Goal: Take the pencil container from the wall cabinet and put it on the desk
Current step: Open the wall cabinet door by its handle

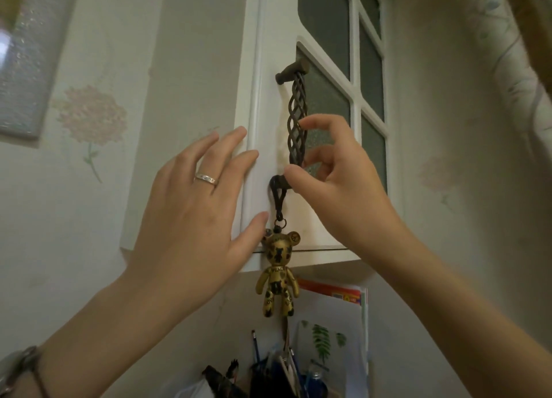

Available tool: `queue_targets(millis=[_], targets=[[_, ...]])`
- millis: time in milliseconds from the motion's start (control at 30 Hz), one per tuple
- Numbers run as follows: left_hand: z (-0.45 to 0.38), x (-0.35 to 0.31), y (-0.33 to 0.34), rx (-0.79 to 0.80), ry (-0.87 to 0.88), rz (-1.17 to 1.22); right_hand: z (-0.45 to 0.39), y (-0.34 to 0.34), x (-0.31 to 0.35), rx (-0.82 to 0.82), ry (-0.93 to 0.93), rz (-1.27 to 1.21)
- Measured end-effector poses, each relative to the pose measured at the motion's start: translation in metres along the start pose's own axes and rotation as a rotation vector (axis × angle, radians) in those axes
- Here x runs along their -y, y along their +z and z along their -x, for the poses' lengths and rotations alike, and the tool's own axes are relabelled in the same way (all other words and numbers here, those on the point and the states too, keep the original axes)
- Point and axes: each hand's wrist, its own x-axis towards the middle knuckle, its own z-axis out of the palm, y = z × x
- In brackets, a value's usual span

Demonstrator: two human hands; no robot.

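Both arms reach up to the white wall cabinet (268, 69). Fingers spread, the left hand (191, 206) lies flat against the door's left edge — holding nothing, a silver ring (206, 179) on one finger. The right hand (334, 185) pinches the dark twisted-metal handle (295, 119), thumb at its lower end, forefinger higher up the spiral. From the handle's lower mount a glossy gold bear charm (277, 273) with black patches hangs on a cord. Door panes are frosted glass (324, 98). Below — pens and pencils (283, 367) stand bunched; their container I can't make out.
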Motion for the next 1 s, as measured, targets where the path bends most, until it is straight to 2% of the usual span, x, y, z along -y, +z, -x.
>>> queue_targets(millis=[167, 300, 733, 900, 1000], targets=[[-0.001, -0.01, -0.007, 0.023, -0.053, 0.045, 0.005, -0.016, 0.006, 0.042, 0.005, 0.002], [-0.002, -0.023, -0.013, 0.029, -0.052, 0.139, 0.013, -0.037, 0.009, 0.015, 0.008, 0.005], [-0.024, -0.128, -0.017, -0.082, 0.075, 0.726, 0.053, -0.156, 0.02, -0.019, 0.0, 0.059], [-0.031, -0.162, -0.011, -0.058, 0.118, 1.043, 0.063, -0.194, 0.02, -0.017, 0.019, 0.023], [-0.036, -0.177, -0.005, -0.014, 0.145, 1.143, 0.068, -0.215, 0.019, -0.013, 0.043, -0.006]])
